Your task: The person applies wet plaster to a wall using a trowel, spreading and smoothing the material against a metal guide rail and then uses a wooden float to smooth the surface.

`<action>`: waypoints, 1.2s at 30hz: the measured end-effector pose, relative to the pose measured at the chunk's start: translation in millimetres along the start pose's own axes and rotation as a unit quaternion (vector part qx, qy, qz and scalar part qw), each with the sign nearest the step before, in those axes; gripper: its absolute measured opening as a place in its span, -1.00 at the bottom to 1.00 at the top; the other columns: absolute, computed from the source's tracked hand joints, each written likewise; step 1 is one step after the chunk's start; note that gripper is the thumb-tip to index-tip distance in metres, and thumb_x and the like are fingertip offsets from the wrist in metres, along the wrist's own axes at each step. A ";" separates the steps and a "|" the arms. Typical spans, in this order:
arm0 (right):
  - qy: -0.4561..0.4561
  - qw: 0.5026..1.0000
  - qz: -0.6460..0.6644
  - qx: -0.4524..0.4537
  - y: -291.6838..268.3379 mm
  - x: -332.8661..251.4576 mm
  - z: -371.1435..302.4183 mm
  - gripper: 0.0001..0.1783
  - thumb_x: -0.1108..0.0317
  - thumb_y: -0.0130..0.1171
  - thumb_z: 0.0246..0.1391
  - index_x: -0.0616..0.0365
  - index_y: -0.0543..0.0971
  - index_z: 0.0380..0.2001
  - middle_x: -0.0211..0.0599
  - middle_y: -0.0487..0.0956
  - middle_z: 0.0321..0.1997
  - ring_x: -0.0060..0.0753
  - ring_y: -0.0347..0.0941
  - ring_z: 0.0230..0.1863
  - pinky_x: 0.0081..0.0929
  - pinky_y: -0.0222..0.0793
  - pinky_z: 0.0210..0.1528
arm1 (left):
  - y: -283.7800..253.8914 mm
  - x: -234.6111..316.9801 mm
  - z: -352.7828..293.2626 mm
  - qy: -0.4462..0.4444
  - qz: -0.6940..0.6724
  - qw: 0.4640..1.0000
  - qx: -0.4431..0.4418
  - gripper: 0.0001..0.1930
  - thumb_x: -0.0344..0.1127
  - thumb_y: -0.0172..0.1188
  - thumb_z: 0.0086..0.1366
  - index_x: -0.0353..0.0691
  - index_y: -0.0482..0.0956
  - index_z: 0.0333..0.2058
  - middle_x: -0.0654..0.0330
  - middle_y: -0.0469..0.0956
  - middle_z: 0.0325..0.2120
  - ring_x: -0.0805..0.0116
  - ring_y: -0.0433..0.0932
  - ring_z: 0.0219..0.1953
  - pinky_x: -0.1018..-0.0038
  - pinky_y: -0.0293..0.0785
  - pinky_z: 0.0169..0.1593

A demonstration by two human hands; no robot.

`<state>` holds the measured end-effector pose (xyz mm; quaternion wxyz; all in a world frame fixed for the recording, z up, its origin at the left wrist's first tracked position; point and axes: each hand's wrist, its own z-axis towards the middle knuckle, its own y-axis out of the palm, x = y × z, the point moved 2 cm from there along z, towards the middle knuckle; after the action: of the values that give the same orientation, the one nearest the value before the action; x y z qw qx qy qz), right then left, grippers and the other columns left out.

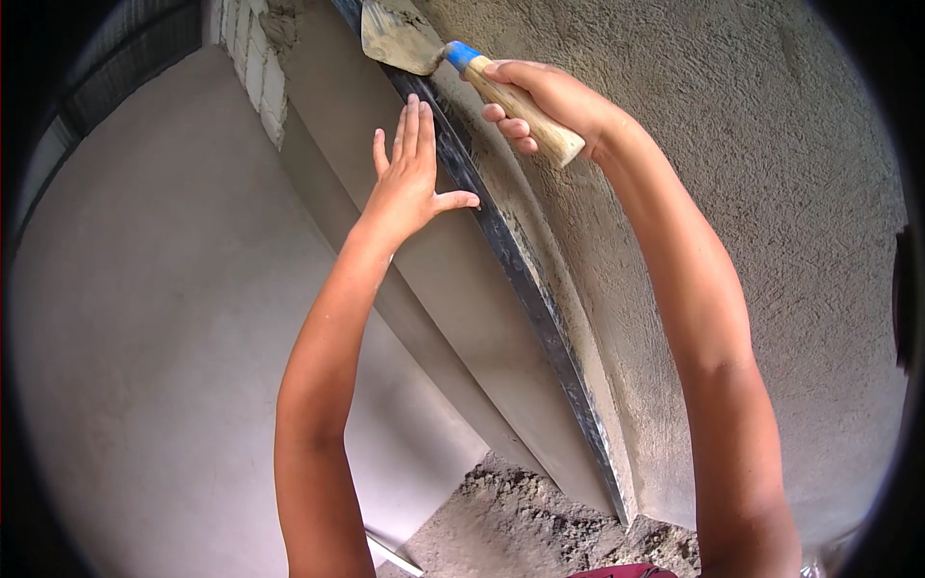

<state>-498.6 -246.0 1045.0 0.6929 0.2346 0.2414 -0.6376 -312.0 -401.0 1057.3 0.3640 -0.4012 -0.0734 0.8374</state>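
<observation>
My right hand (540, 101) grips a trowel by its wooden handle (525, 114), which has a blue band near the blade. The mortar-smeared trowel blade (400, 40) lies over the upper part of a long dark straightedge (525, 270). This straightedge runs along the wall corner from the top down toward the floor. With fingers stretched and thumb spread, my left hand (409, 173) rests against the straightedge's left side. A strip of mortar (549, 255) follows the straightedge's right side.
Rough grey plaster covers the wall (713, 125) on the right. A smoother wall (164, 279) stands on the left, with exposed white blocks (252, 63) near its top. Crumbled mortar (520, 520) lies on the floor, near a thin white rod (393, 554).
</observation>
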 end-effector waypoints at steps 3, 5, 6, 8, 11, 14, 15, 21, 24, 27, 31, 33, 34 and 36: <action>-0.001 1.000 0.004 0.002 0.2 -4.0 8.0 -0.65 0.12 0.00 0.45 0.16 0.34 0.05 -0.35 0.52 -0.31 -0.70 0.41 -0.51 -0.63 0.42 -0.58 | -0.3 -0.3 -1.0 -0.002 0.002 1.000 -0.004 0.50 0.39 0.50 -0.07 -0.41 -0.27 0.52 -0.23 -0.26 0.56 -0.07 -0.20 0.61 -0.23 -0.32 0.54; -0.005 1.000 0.001 0.000 -1.0 -8.1 14.9 -0.65 0.13 0.00 0.45 0.17 0.33 0.06 -0.35 0.52 -0.31 -0.70 0.41 -0.50 -0.63 0.43 -0.57 | 2.5 0.0 0.4 -0.001 -0.003 1.000 0.000 0.50 0.38 0.50 -0.07 -0.41 -0.27 0.52 -0.22 -0.26 0.56 -0.06 -0.20 0.61 -0.23 -0.32 0.54; -0.008 1.000 0.002 -0.002 1.6 -9.9 17.3 -0.65 0.13 0.01 0.45 0.17 0.33 0.06 -0.35 0.52 -0.31 -0.70 0.41 -0.50 -0.64 0.44 -0.57 | 2.4 -0.5 -0.4 0.000 -0.001 1.000 0.001 0.50 0.38 0.50 -0.07 -0.41 -0.27 0.52 -0.22 -0.26 0.56 -0.06 -0.20 0.61 -0.23 -0.32 0.54; -0.010 1.000 -0.003 0.017 6.4 -11.6 21.7 -0.62 0.11 -0.04 0.48 0.20 0.35 0.10 -0.37 0.51 -0.31 -0.76 0.39 -0.53 -0.71 0.43 -0.60 | 2.5 -1.5 -2.1 0.001 0.000 1.000 0.002 0.50 0.38 0.50 -0.07 -0.40 -0.27 0.52 -0.22 -0.27 0.56 -0.06 -0.21 0.61 -0.23 -0.33 0.54; -0.009 1.000 0.000 0.019 10.2 -18.2 30.2 -0.60 0.10 -0.07 0.50 0.22 0.35 0.12 -0.37 0.51 -0.31 -0.79 0.38 -0.54 -0.74 0.44 -0.62 | 0.7 -0.3 -1.5 -0.001 0.001 1.000 -0.004 0.50 0.39 0.49 -0.07 -0.41 -0.27 0.52 -0.22 -0.27 0.57 -0.07 -0.20 0.61 -0.22 -0.33 0.54; -0.019 1.000 0.019 0.006 8.9 -25.0 38.3 -0.61 0.11 -0.07 0.50 0.21 0.34 0.12 -0.37 0.51 -0.31 -0.79 0.40 -0.53 -0.73 0.46 -0.62 | 2.0 0.4 -0.3 0.000 0.003 1.000 0.001 0.50 0.39 0.49 -0.07 -0.41 -0.26 0.52 -0.23 -0.26 0.56 -0.07 -0.19 0.61 -0.22 -0.32 0.54; -0.025 0.999 0.030 -0.001 11.6 -26.3 39.8 -0.61 0.11 -0.07 0.50 0.21 0.34 0.11 -0.37 0.51 -0.31 -0.79 0.40 -0.52 -0.73 0.46 -0.62 | 2.3 -0.7 -1.3 0.001 0.004 1.000 0.003 0.50 0.38 0.50 -0.07 -0.41 -0.26 0.52 -0.23 -0.26 0.56 -0.07 -0.20 0.61 -0.22 -0.32 0.54; -0.020 0.999 0.042 0.007 15.6 -39.3 51.3 -0.65 0.13 -0.10 0.51 0.18 0.31 0.10 -0.38 0.49 -0.30 -0.78 0.40 -0.53 -0.74 0.51 -0.61 | 0.5 0.4 -2.1 -0.008 -0.012 1.000 -0.010 0.48 0.32 0.53 -0.04 -0.40 -0.28 0.53 -0.24 -0.27 0.57 -0.05 -0.26 0.62 -0.21 -0.38 0.53; -0.022 0.998 0.062 -0.005 12.3 -48.0 60.0 -0.67 0.13 -0.11 0.51 0.17 0.29 0.08 -0.39 0.48 -0.31 -0.78 0.41 -0.52 -0.74 0.53 -0.60 | 1.1 0.6 -1.3 -0.008 -0.010 1.000 -0.004 0.48 0.33 0.53 -0.05 -0.40 -0.28 0.53 -0.23 -0.28 0.57 -0.04 -0.26 0.62 -0.21 -0.37 0.53; -0.041 0.996 0.080 -0.025 9.3 -48.8 54.5 -0.72 0.15 -0.15 0.53 0.15 0.29 0.03 -0.39 0.48 -0.35 -0.74 0.40 -0.52 -0.71 0.46 -0.62 | 4.6 2.4 0.9 -0.003 -0.017 1.000 0.000 0.48 0.33 0.53 -0.05 -0.39 -0.28 0.53 -0.22 -0.27 0.57 -0.03 -0.25 0.62 -0.21 -0.37 0.53; -0.053 0.994 0.083 -0.040 1.6 -42.6 -0.4 -0.74 0.19 -0.06 0.50 0.16 0.33 -0.01 -0.38 0.49 -0.30 -0.76 0.39 -0.51 -0.71 0.41 -0.64 | 1.8 3.6 2.4 -0.006 -0.032 0.999 0.005 0.48 0.32 0.53 -0.05 -0.40 -0.26 0.53 -0.20 -0.25 0.57 -0.02 -0.24 0.62 -0.23 -0.36 0.53; -0.029 0.999 0.039 -0.010 9.2 -21.9 -41.1 -0.65 0.14 0.07 0.44 0.20 0.35 0.03 -0.36 0.51 -0.23 -0.76 0.41 -0.48 -0.73 0.44 -0.62 | 1.0 -5.2 -7.2 -0.011 -0.022 1.000 -0.001 0.47 0.32 0.53 -0.05 -0.40 -0.25 0.53 -0.19 -0.25 0.57 -0.02 -0.22 0.62 -0.23 -0.35 0.53; -0.034 0.998 -0.036 0.042 14.9 -22.7 -65.5 -0.58 0.11 0.11 0.41 0.22 0.36 0.08 -0.34 0.53 -0.20 -0.75 0.44 -0.46 -0.74 0.46 -0.61 | 2.4 -3.6 -3.4 -0.009 -0.027 1.000 0.012 0.47 0.31 0.54 -0.06 -0.39 -0.24 0.53 -0.18 -0.25 0.57 -0.01 -0.22 0.62 -0.23 -0.35 0.53; -0.013 0.982 -0.143 0.125 29.5 -12.6 -115.1 -0.39 0.05 0.19 0.35 0.27 0.34 0.24 -0.31 0.56 -0.16 -0.67 0.50 -0.40 -0.72 0.54 -0.55 | 8.8 -2.7 -1.8 -0.003 -0.034 0.999 0.033 0.48 0.31 0.54 -0.07 -0.38 -0.24 0.53 -0.16 -0.24 0.58 0.01 -0.20 0.62 -0.22 -0.33 0.54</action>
<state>-474.2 -161.1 964.5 0.5629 0.2746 0.1817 -0.7581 -314.4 -409.5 1054.1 0.4055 -0.3831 -0.0605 0.8277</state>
